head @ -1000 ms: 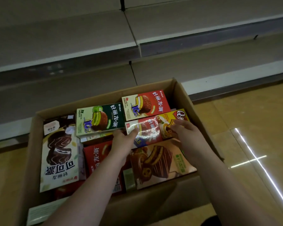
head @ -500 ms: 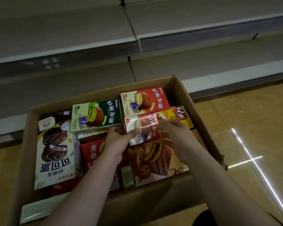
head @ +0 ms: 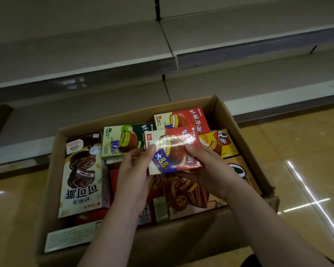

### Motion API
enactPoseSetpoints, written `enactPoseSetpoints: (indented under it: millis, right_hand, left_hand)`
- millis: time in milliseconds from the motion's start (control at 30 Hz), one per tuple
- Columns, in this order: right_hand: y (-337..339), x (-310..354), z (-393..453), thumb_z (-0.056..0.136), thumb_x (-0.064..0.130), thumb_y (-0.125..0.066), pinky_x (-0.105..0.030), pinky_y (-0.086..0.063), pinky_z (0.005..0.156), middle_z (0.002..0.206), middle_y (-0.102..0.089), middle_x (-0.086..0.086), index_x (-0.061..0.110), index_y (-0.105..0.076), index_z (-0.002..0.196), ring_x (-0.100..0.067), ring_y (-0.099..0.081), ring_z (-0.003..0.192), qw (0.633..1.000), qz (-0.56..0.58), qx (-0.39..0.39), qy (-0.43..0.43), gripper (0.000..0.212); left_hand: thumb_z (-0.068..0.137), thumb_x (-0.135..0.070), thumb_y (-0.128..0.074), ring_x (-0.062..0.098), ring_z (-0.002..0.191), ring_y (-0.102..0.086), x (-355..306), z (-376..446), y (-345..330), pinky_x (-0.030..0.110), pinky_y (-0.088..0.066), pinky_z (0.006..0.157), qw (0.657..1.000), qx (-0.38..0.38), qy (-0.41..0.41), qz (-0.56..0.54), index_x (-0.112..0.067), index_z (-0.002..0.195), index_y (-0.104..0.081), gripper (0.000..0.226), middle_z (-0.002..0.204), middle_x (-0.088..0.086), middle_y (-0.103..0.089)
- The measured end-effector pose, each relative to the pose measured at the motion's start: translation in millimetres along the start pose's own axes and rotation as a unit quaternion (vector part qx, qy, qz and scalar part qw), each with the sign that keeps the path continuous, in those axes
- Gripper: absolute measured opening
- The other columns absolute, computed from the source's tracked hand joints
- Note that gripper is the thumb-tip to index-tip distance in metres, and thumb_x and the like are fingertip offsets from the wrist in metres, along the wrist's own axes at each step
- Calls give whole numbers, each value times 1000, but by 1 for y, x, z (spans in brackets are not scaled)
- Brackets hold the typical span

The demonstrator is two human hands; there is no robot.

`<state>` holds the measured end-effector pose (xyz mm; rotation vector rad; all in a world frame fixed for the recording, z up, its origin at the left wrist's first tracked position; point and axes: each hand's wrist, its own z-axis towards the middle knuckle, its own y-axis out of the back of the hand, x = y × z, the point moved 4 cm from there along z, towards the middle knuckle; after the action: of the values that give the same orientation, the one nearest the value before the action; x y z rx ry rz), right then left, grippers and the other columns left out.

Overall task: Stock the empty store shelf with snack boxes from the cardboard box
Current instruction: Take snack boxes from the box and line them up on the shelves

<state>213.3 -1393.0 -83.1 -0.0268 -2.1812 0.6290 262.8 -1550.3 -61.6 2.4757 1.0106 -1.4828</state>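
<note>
Early stage. Left hand and right hand pinch a red snack box by its left & right edges, thumbs on top, raised just above the packed cardboard box. Shelf, far side, holds nothing yet; approx. all boxes, incl. green box, are left to stock.

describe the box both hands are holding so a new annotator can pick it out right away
Start at the open cardboard box on the floor before the shelves. Above its middle, the left hand and right hand grip a red snack box. Unlike its red twin behind, it is lifted and carries a blue "88" banner.
</note>
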Motion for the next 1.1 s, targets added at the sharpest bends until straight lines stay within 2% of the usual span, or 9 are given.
enactPoseSetpoints:
  millis: [100,167,233,333,533,700,767,967,1100]
  right_hand:
    - [8,-3,2,73,35,-73,-42,-57,85,103,-74,-5,17,-59,117,-23,-71,98,997,33,-72,16,50]
    - [17,-5,3,78,35,-74,-41,-57,84,103,-74,-5,17,-58,119,-22,-72,95,990,61,-122,23,48]
    - [22,-3,3,81,36,-72,-40,-58,81,100,-75,-4,18,-58,118,-21,-73,92,986,82,-145,24,44]
    - [25,-3,2,83,35,-72,-40,-58,80,95,-76,-4,18,-59,111,-22,-72,92,981,125,-150,13,35]
    - [15,-9,5,82,34,-73,-44,-56,87,108,-71,-10,17,-57,115,-27,-68,101,980,132,-147,-6,40]
    - [11,-12,8,82,35,-73,-46,-55,89,111,-70,-9,19,-57,118,-26,-67,103,984,121,-133,-14,42]
    - [12,-13,8,81,36,-73,-46,-55,89,112,-70,-8,20,-57,120,-26,-67,103,985,111,-129,-16,45]
    - [11,-10,10,82,34,-74,-48,-54,91,112,-69,-10,19,-55,117,-27,-68,102,981,134,-141,-16,42]
    - [9,-11,11,82,31,-75,-50,-53,93,112,-68,-11,20,-53,110,-28,-67,102,977,147,-153,-21,38]
  left_hand:
    - [83,-34,-67,22,111,-63,15,13,5,42,-43,104,991,-28,91,-89,-10,120,-59,44,115,11,-70]
    - [87,-37,-66,24,128,-49,24,33,16,39,-34,112,981,-83,136,-112,-7,137,-48,61,136,15,-55]
    - [87,-39,-68,25,133,-43,27,53,26,38,-33,112,973,-127,152,-118,-5,145,-36,75,143,18,-46]
    - [85,-41,-70,26,123,-51,21,75,30,37,-42,105,971,-152,155,-100,-10,140,-42,69,134,17,-52]
    - [82,-44,-72,29,88,-60,1,94,25,41,-51,75,959,-166,194,-122,-14,119,-52,52,103,13,-59]
    - [89,-37,-63,35,89,-67,-4,101,21,49,-53,60,962,-121,204,-137,-11,117,-62,39,105,19,-68]
    - [95,-27,-56,37,92,-64,-2,99,23,53,-50,64,958,-131,198,-161,-7,119,-57,32,107,23,-64]
    - [92,-11,-55,47,114,-54,-21,97,16,65,-45,85,947,-96,211,-221,-8,133,-46,42,126,27,-53]
    - [91,-6,-56,46,117,-51,-26,96,11,60,-45,81,945,-98,198,-241,-7,131,-42,42,119,28,-50]
